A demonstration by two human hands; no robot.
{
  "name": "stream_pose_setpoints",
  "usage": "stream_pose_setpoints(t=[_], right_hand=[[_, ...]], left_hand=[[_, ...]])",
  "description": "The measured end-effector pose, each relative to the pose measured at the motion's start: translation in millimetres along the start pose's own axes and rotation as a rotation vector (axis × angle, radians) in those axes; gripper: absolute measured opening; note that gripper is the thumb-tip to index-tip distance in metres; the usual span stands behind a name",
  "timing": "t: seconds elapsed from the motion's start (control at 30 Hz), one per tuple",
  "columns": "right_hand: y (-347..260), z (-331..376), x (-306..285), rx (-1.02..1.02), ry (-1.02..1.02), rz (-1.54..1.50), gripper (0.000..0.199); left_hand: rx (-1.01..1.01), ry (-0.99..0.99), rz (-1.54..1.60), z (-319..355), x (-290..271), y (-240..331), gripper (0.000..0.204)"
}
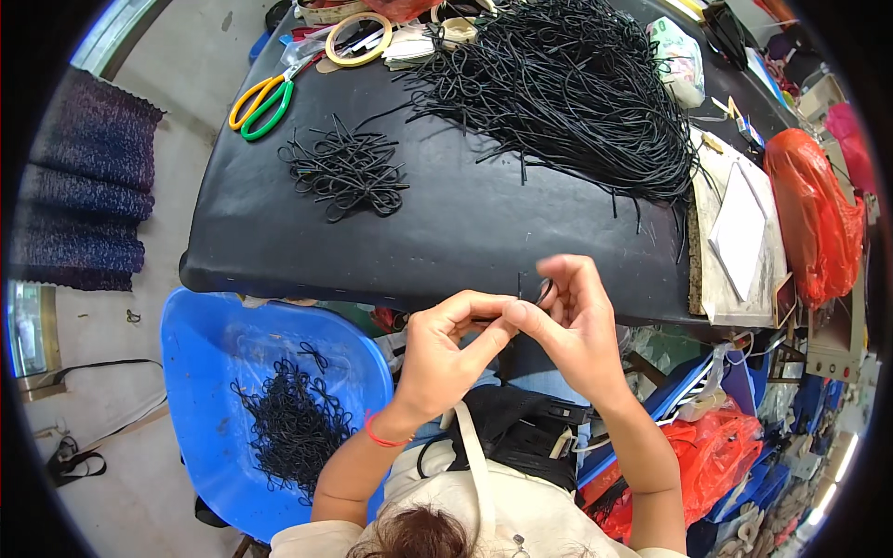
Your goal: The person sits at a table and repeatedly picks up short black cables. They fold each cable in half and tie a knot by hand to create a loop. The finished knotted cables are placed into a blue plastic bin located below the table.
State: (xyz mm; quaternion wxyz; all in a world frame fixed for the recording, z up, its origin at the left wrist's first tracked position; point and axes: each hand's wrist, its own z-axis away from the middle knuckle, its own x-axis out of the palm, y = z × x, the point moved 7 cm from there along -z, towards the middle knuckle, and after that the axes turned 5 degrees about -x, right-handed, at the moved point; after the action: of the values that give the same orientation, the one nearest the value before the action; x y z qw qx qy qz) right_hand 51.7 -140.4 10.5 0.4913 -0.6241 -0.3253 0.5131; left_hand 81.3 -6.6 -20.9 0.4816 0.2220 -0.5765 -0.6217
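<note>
In front of the table's near edge, both my hands meet over a thin black cord (546, 290). My left hand (446, 342) is closed in a pinch, its thumb and fingertips together on the cord. My right hand (579, 325) is curled round a small loop of it, thumb tip against the left fingertips; its forefinger is slightly blurred. Much of the cord is hidden by the fingers. Beyond my hands lies a big heap of long black cords (558, 102). A small pile of looped black cords (349, 175) rests to the left on the table.
Below left, a blue plastic basin (191, 372) contains many looped black cords (296, 432). Scissors with yellow and green handles (268, 112) and a tape roll (358, 39) lie on the black table (446, 223). A red plastic bag (809, 219) stands at the right.
</note>
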Motion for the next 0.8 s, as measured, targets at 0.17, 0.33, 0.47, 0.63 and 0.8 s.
stream_pose_setpoints(t=[0.17, 0.33, 0.47, 0.63, 0.8], right_hand=[[14, 1, 7, 0.066, -0.122, -0.250, 0.015], [21, 4, 10, 0.258, -0.120, -0.484, 0.013], [27, 5, 3, 0.282, 0.019, -0.504, 0.015], [25, 12, 3, 0.307, -0.127, -0.383, 0.020], [24, 14, 7, 0.230, -0.142, -0.386, 0.024]], left_hand=[[-0.041, -0.118, -0.295, 0, 6, 11, 0.016], [0.045, -0.272, -0.507, 5, 18, 13, 0.012], [-0.018, -0.217, -0.328, 2, 10, 6, 0.019], [-0.049, -0.238, -0.335, 0, 5, 6, 0.019], [-0.230, -0.213, -0.249, 1, 5, -2, 0.018]])
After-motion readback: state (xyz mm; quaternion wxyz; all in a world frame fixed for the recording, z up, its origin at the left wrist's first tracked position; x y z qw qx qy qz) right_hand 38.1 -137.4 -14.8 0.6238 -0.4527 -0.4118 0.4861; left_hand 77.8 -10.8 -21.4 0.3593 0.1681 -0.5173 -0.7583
